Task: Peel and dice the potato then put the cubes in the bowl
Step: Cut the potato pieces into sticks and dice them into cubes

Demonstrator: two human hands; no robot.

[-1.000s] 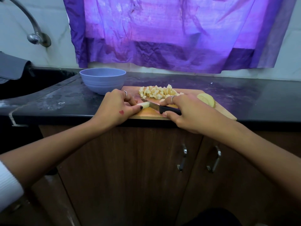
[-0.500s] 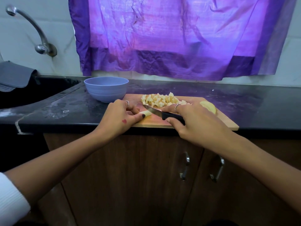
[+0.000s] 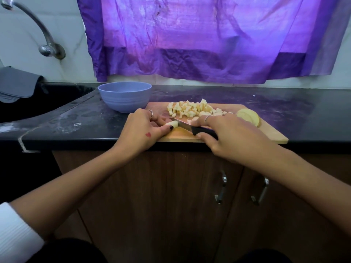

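A wooden cutting board (image 3: 266, 132) lies at the counter's front edge. My left hand (image 3: 141, 130) pins a short potato strip (image 3: 173, 124) on the board's left end with its fingertips. My right hand (image 3: 226, 133) grips a black-handled knife (image 3: 191, 128), and the blade rests against the strip's right end. A heap of potato cubes (image 3: 193, 109) sits at the back of the board. A stack of peeled potato slices (image 3: 248, 116) lies on the board's right side. The lilac bowl (image 3: 124, 96) stands just left of the board, behind my left hand; nothing shows above its rim.
A black sink (image 3: 38, 103) with a curved tap (image 3: 45, 46) lies to the left, a grey cloth (image 3: 17, 84) draped at its far corner. A purple cloth (image 3: 199, 38) hangs on the wall behind. The dark counter (image 3: 303, 114) runs off to the right.
The view has tilted up and shifted slightly. Both hands stay at the board; the knife has edged left along the strip, which looks shorter.
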